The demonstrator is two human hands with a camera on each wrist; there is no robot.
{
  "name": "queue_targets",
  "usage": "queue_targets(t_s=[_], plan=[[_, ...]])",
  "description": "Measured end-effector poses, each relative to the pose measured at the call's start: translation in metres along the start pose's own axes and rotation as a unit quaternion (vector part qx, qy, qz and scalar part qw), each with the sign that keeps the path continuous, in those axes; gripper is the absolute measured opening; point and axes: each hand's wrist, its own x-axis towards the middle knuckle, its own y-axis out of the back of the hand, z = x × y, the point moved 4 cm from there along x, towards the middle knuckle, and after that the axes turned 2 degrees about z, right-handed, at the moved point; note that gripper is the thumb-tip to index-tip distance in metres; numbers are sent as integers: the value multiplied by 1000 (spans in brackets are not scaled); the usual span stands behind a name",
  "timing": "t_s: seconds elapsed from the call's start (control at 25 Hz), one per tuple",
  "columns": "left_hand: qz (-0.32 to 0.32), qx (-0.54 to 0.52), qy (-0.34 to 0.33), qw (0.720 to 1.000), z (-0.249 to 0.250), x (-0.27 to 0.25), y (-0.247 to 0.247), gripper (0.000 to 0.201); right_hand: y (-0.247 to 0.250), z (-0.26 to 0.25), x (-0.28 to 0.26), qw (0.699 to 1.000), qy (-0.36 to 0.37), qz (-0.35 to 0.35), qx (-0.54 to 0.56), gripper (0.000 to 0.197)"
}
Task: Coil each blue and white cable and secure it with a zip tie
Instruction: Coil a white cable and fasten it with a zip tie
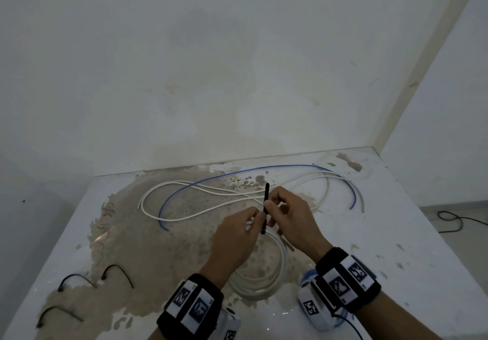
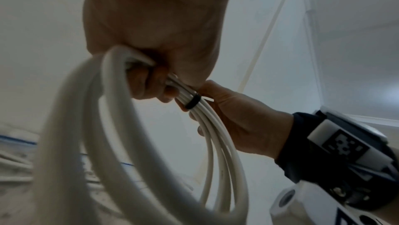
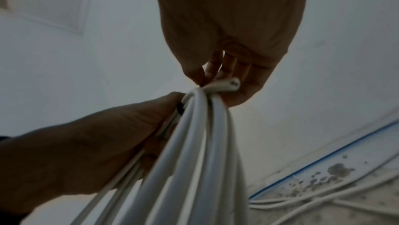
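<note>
A coiled white cable (image 1: 266, 279) hangs between my hands above the table; the wrist views show its bundled strands (image 2: 215, 134) (image 3: 205, 151). A black zip tie (image 1: 265, 207) is looped round the bundle (image 2: 194, 101), and its tail sticks straight up. My left hand (image 1: 257, 216) grips the bundle just beside the tie (image 2: 155, 83). My right hand (image 1: 270, 204) pinches the tie's tail between thumb and fingers (image 3: 212, 76). A cut cable end (image 3: 234, 83) lies against the right palm. A loose blue cable (image 1: 211, 179) lies on the table behind.
Loose white cables (image 1: 184, 187) sprawl across the stained white table (image 1: 409, 234) with the blue one. Three spare black zip ties (image 1: 117, 273) (image 1: 76, 279) (image 1: 56, 313) lie near the front left. Walls close off the back and right; a black cord (image 1: 454, 220) is on the floor.
</note>
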Motion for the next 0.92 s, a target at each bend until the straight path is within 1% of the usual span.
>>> queue_targets(t_s=[0.04,0.12,0.2,0.24,0.32,0.4,0.48,0.56,0.64,0.72,0.8,0.84,0.92], plan=[[-4,-2,0,1000,0,0,-1,39,2,1,0,1000,0,-3,-10,17],[-22,-13,0,1000,4,2,-4,31,6,6,-2,1000,-4,8,-23,17],[-56,-33,5,998,9,4,-8,19,11,11,-5,1000,-21,21,-10,17],[-74,-43,2,996,12,5,-9,17,14,13,-6,999,-33,27,3,17],[-103,-66,-5,993,17,8,-12,17,21,14,-7,998,-50,39,21,18],[-125,-80,3,989,21,12,-16,19,27,13,-8,998,-42,51,23,22],[-154,-71,1,985,25,14,-20,20,31,12,-10,998,-32,56,22,23],[-182,-57,-4,982,27,15,-24,20,37,15,-14,997,-47,54,31,22],[-194,-46,4,980,22,18,-29,24,46,19,-17,995,-89,23,47,18],[-188,-44,13,981,16,24,-34,28,53,24,-24,990,-123,-65,25,17],[-173,-62,30,982,12,29,-40,30,54,28,-37,980,-127,-151,2,18],[-168,-78,45,982,12,28,-42,29,55,32,-42,978,-124,-165,5,17],[-154,-124,92,976,9,19,-47,27,61,44,-48,981,-131,-145,17,19]])
